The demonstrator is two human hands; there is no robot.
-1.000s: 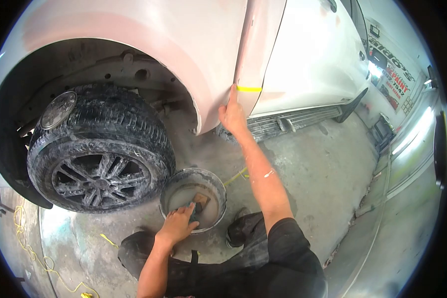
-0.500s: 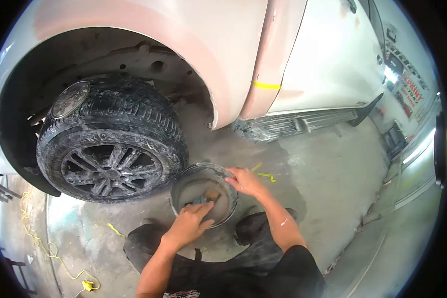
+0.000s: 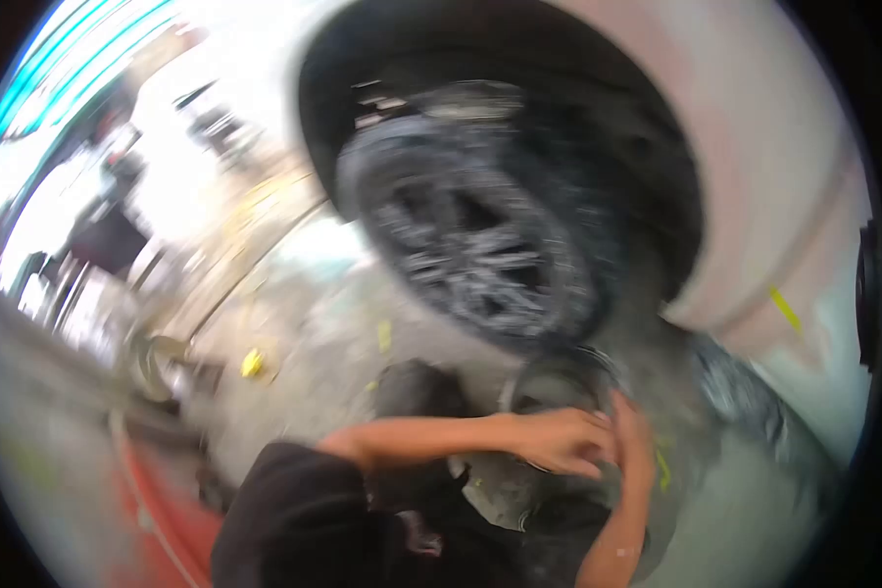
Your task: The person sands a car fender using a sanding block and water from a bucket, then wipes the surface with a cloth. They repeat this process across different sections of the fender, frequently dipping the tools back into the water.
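A dark round bucket (image 3: 610,365) stands on the floor close under the tyre (image 3: 598,265), with greyish contents low inside. My left hand (image 3: 559,438) reaches across the bucket's near side, its fingers pointing right toward my other hand. At the rim's right side is my right hand (image 3: 631,426), its fingertips upright and close to the left fingers. Motion smears both hands, and I cannot tell what they hold. The spoked wheel (image 3: 465,245), whitish with dust, sits above and left of the bucket.
The pinkish-white car body (image 3: 755,127) arches over the wheel, with a yellow tape strip (image 3: 786,310) on it. Yellow tape scraps (image 3: 664,463) and a yellow object (image 3: 253,363) lie on the concrete floor. A round can lid (image 3: 470,99) rests atop the tyre. A red panel (image 3: 157,500) is at lower left.
The view has swung left, so wheel and bucket appear farther right. My left hand has left the block-like pieces inside the bucket and come up beside my right hand.
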